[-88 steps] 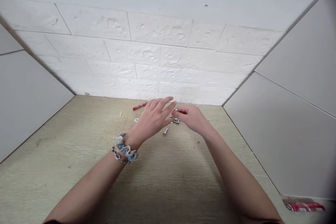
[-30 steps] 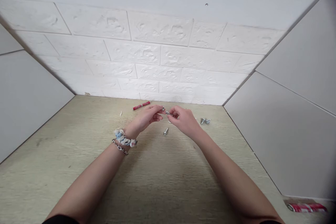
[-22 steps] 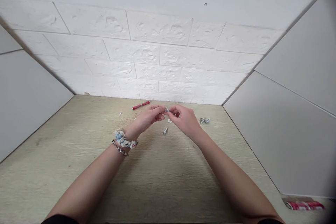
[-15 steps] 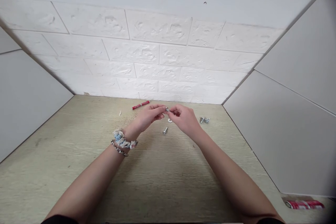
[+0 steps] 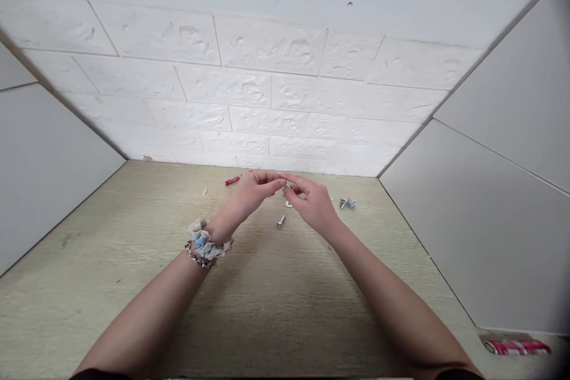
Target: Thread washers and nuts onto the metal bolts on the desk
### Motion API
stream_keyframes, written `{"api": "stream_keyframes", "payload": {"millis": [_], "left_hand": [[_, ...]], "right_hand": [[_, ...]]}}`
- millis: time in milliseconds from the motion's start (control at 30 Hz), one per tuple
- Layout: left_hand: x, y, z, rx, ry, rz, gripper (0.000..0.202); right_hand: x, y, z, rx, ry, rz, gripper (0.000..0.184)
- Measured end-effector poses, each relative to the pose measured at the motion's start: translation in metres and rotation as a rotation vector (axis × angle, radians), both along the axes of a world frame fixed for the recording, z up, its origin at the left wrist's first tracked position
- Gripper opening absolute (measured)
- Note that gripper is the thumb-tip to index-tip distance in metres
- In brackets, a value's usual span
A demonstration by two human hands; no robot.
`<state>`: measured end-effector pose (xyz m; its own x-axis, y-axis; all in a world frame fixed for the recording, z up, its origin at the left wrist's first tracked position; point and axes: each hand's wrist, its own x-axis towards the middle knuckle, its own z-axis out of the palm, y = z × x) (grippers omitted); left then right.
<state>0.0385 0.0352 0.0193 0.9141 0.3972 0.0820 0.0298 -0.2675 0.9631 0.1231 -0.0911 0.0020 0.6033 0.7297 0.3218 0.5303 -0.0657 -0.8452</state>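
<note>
My left hand (image 5: 250, 193) and my right hand (image 5: 310, 199) meet above the middle of the table. Between their fingertips a small silvery bolt (image 5: 287, 186) shows, mostly hidden. My right thumb and forefinger pinch it, while my left thumb and fingers close around its other end. Just beneath my right fingertips lies a flat washer (image 5: 289, 204), partly covered. Nearer to me, another bolt (image 5: 281, 221) rests on the tabletop, apart from both hands.
A small pile of bolts (image 5: 348, 204) sits to the right of my right hand. Behind my left hand is a red marker (image 5: 232, 180), with a white scrap (image 5: 205, 191) to its left. A red can-like object (image 5: 517, 347) lies at lower right. White walls border the wooden table (image 5: 133, 237).
My left fingers have reached further over the bolt towards my right fingers, hiding more of it and part of the red marker. The loose bolt and washer stay put.
</note>
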Motion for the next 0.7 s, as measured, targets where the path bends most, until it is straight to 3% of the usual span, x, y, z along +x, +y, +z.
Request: {"api": "stream_keyframes", "payload": {"millis": [267, 400, 500, 700], "left_hand": [[-0.007, -0.012, 0.009, 0.175, -0.063, 0.008, 0.032], [-0.008, -0.015, 0.003, 0.518, -0.157, 0.042, 0.046], [-0.006, -0.013, -0.006, 0.743, -0.226, 0.040, 0.044], [-0.003, -0.007, -0.012, 0.829, -0.282, 0.104, 0.033]], "right_hand": [[0.004, 0.005, -0.002, 0.200, 0.479, 0.080, 0.038], [0.008, 0.006, -0.007, 0.254, 0.571, 0.097, 0.037], [0.009, 0.009, -0.011, 0.281, 0.636, 0.127, 0.036], [0.007, 0.010, -0.012, 0.281, 0.685, 0.140, 0.031]]}}
